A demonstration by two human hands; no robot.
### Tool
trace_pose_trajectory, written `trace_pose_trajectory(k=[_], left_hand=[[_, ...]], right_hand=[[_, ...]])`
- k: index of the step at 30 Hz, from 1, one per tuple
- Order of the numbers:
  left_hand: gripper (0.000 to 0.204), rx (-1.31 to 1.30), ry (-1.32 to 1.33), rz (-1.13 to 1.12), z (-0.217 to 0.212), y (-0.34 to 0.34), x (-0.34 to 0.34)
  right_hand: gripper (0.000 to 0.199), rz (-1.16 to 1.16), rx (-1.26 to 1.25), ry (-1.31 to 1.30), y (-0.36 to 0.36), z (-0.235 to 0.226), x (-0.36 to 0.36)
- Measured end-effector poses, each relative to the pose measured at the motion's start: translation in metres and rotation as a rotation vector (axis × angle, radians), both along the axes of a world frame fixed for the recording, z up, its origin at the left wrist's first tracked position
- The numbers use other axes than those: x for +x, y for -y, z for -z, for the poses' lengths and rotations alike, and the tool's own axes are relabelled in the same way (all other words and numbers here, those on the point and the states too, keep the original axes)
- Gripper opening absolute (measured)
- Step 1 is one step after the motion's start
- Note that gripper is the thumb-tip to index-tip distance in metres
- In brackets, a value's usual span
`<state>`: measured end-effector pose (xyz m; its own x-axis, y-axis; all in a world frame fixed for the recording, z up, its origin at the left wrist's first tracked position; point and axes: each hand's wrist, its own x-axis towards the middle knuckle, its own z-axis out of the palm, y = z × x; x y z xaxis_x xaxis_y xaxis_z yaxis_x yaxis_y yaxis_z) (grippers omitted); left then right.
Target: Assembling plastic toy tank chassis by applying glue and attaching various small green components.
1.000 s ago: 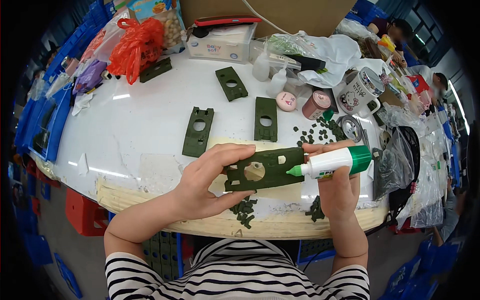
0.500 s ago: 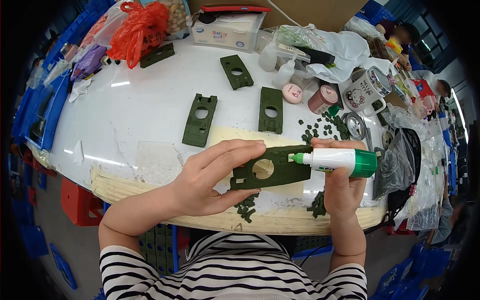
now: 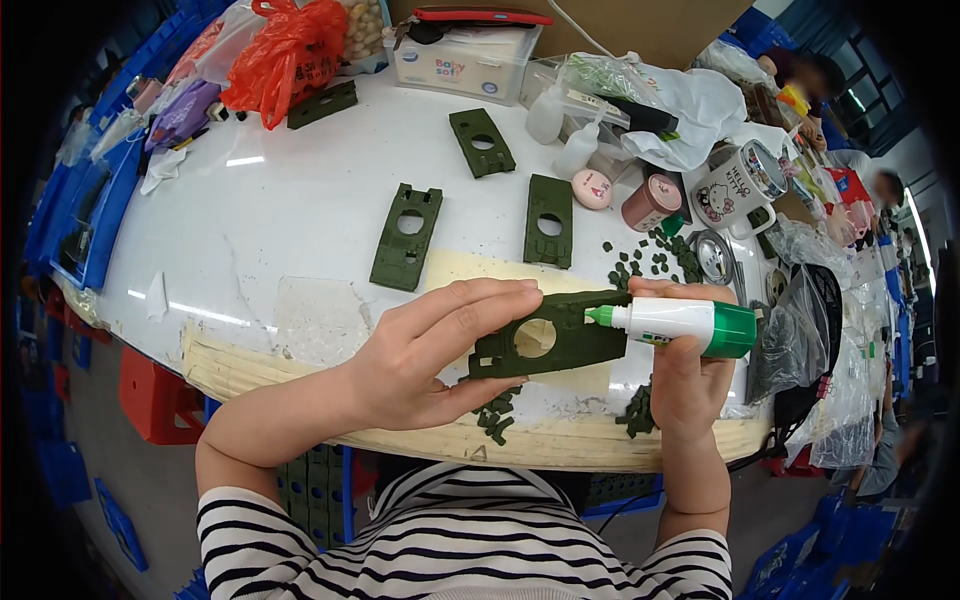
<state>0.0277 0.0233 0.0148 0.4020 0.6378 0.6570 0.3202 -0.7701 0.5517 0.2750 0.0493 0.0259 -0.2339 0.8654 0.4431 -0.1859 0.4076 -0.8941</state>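
Note:
My left hand (image 3: 440, 345) grips a dark green plastic tank-hull part (image 3: 575, 343) by its left end, fingers along the top edge and thumb below. The part has a large round hole and is held above the table. In my right hand (image 3: 690, 375) is a white glue bottle (image 3: 672, 320) with a green base, lying sideways. Its green nozzle points left, with the tip at a small opening near the part's right end; whether it touches I cannot tell. Under the held part lies a yellowish sheet (image 3: 470, 268). Small green pieces (image 3: 495, 415) lie below my left hand.
Several similar hull parts, one of them a hull part (image 3: 548, 222) beyond my hands, lie on the white table (image 3: 300, 200). Loose green bits (image 3: 685, 260), a mug (image 3: 725, 190), a pink jar (image 3: 650, 203) and dropper bottles (image 3: 578, 150) crowd the right. A red bag (image 3: 285, 65) stands far left.
The whole view has shifted slightly, moving table items a little to the right. Both hands keep their grips, and the nozzle stays at the same spot on the hull part.

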Motion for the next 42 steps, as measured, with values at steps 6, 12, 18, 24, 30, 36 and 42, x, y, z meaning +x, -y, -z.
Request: trace_pose_trajectory(k=[6, 12, 18, 24, 30, 36, 42], left_hand=[[0.061, -0.001, 0.008, 0.003, 0.0005, 0.0003, -0.0001], [0.061, 0.021, 0.003, -0.006, -0.0006, 0.0004, 0.0011], [0.062, 0.018, 0.006, -0.002, 0.0003, 0.0002, 0.0012], [0.062, -0.017, 0.019, -0.005, -0.0016, 0.0016, 0.0013], [0.063, -0.064, 0.038, -0.005, -0.0028, 0.0018, 0.0007], [0.063, -0.072, 0.044, -0.002, -0.0024, 0.0024, 0.0006], [0.063, -0.061, 0.040, -0.002, -0.0025, 0.0022, 0.0006]], right_hand=[[0.042, 0.006, 0.008, 0.004, 0.0002, -0.0002, 0.0004], [0.040, -0.008, 0.016, -0.005, -0.0002, 0.0005, 0.0012], [0.040, -0.007, 0.034, 0.011, -0.0005, 0.0003, 0.0020], [0.042, -0.012, 0.003, -0.026, 0.0007, -0.0008, 0.0017], [0.044, -0.015, -0.002, -0.015, 0.0003, -0.0020, 0.0013], [0.044, -0.006, 0.014, 0.016, 0.0003, -0.0014, 0.0022], [0.043, -0.004, 0.020, 0.016, 0.0008, -0.0020, 0.0008]])
